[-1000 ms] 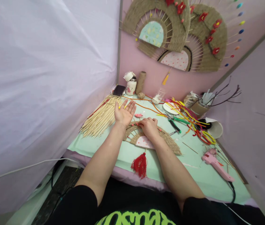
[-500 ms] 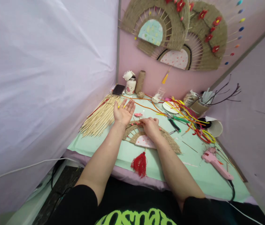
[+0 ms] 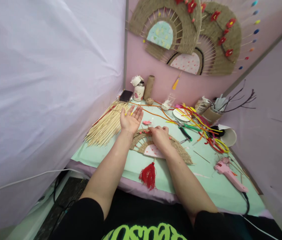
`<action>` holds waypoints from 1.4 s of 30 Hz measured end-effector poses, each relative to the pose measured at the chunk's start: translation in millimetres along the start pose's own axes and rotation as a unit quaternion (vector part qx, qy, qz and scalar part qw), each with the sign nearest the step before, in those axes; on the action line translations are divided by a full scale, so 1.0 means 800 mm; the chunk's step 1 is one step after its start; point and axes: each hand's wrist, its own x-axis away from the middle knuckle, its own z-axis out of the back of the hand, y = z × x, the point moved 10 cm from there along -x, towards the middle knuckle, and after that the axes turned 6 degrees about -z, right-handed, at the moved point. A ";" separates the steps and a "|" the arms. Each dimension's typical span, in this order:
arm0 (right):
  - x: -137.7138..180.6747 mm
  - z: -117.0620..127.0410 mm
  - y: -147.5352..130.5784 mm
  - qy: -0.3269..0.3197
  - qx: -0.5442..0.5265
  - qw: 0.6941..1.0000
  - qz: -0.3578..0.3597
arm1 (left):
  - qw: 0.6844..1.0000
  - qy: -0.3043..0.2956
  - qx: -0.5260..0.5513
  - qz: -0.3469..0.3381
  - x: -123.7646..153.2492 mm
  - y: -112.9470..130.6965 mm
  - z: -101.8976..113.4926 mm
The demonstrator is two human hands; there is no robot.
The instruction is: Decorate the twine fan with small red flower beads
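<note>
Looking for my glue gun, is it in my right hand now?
No, the pink glue gun lies on the table, apart from the right hand, which rests on the woven fan.

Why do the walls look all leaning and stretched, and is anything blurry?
Head view: the wide lens bends and tilts the white curtain and pink wall near the edges; the light is soft and even, no glare; the left hand, right hand and woven fan look sharp.

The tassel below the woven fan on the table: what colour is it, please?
The tassel is red, best seen in head view.
</note>
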 end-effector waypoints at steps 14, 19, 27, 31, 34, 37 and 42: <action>0.001 -0.009 -0.002 -0.003 -0.018 1.000 0.013 | 1.000 0.005 0.008 0.002 -0.003 0.000 0.004; 0.003 -0.008 -0.006 0.002 -0.018 1.000 0.012 | 1.000 -0.001 0.005 -0.003 -0.003 0.000 0.003; 0.003 -0.010 0.002 0.014 -0.042 0.999 -0.012 | 1.000 -0.002 0.011 0.000 -0.005 -0.001 0.005; 0.001 -0.009 0.007 0.027 -0.053 0.998 -0.021 | 1.000 -0.001 0.005 0.001 -0.005 -0.002 0.005; 0.001 -0.010 0.009 0.020 -0.060 0.998 -0.024 | 1.000 -0.003 0.004 0.002 -0.005 -0.002 0.004; 0.001 -0.013 0.010 0.002 -0.069 0.997 -0.030 | 1.000 -0.002 0.002 0.003 -0.005 -0.002 0.005; 0.001 -0.016 0.009 -0.013 -0.065 0.997 -0.030 | 1.000 0.005 -0.006 0.006 -0.005 -0.004 0.006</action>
